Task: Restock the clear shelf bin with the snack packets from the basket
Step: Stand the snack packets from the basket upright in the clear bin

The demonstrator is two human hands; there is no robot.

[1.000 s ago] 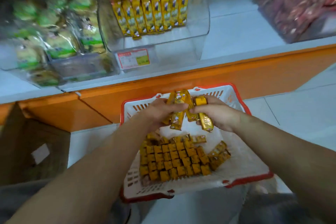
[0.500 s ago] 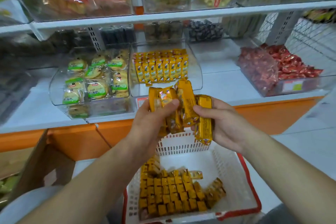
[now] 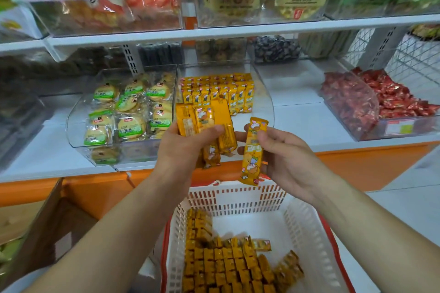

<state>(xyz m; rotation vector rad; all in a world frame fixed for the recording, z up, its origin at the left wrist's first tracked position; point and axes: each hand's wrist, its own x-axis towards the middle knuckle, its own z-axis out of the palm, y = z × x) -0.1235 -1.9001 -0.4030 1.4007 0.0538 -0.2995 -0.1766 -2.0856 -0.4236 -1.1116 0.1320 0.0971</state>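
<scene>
My left hand [image 3: 183,147] grips a fanned bunch of yellow snack packets [image 3: 204,119] in front of the clear shelf bin [image 3: 264,104]. My right hand [image 3: 283,152] pinches a single yellow packet [image 3: 252,150] upright, a little apart from the bunch. The bin holds rows of the same yellow packets [image 3: 216,93] standing at its back. Below my hands, the white basket with a red rim [image 3: 307,228] contains several yellow packets [image 3: 228,264] stacked in rows along its left and near side.
A clear bin of green-labelled biscuit packs [image 3: 123,112] stands left of the target bin. A bin of red-wrapped sweets [image 3: 381,100] is at the right. An upper shelf [image 3: 238,28] with more bins hangs above. A cardboard box [image 3: 42,226] sits at the lower left.
Both hands rose from the basket to the front of the shelf bin with the packets. My right hand has drawn one packet away from the bunch in my left hand.
</scene>
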